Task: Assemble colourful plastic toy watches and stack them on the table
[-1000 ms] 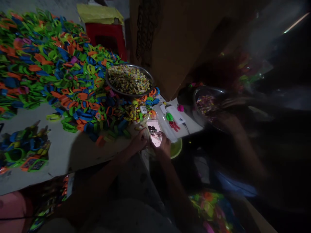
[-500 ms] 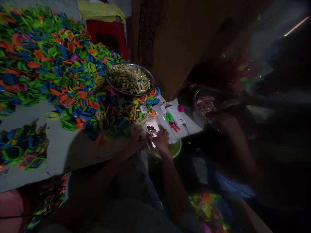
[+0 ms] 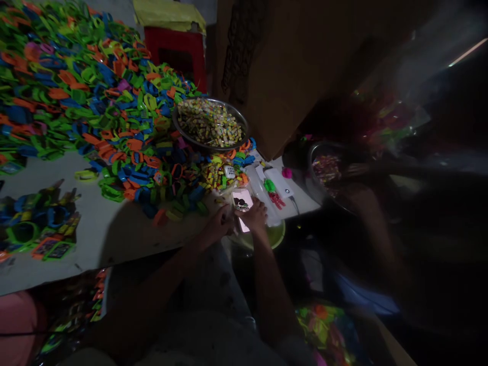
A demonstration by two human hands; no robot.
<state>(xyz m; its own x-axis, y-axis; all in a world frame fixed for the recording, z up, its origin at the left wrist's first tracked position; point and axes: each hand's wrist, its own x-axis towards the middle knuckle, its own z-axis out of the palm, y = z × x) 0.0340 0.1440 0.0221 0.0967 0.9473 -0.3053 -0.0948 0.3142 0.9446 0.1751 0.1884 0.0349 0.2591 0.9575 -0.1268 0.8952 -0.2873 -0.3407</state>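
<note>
A smartphone (image 3: 241, 197) with a bright, lit screen lies at the table's front edge, above a yellow-green basin. My right hand (image 3: 254, 216) reaches across its lower part, thumb over the screen and fingers wrapped toward its right side. Just left of the phone, my left hand (image 3: 220, 223) is closed with curled fingers; whatever it may hold is too dark to make out. Small wrapped candies (image 3: 215, 175) and a small white keypad-like piece (image 3: 229, 172) lie beyond the phone. A clear plastic bag (image 3: 263, 195) lies to its right.
Many colourful toy watches (image 3: 110, 101) cover the table's left. A metal bowl (image 3: 244, 124) of wrapped sweets stands behind, near a red stool (image 3: 200, 56) and cardboard box (image 3: 282, 76). At right, another person's arm (image 3: 373, 213) reaches to a second bowl (image 3: 314, 175). A white power bank (image 3: 280, 184) has a cable.
The view has shifted slightly, so the table things appear farther right. My left hand's fingers look more curled beside the phone. My right hand stays over the screen.
</note>
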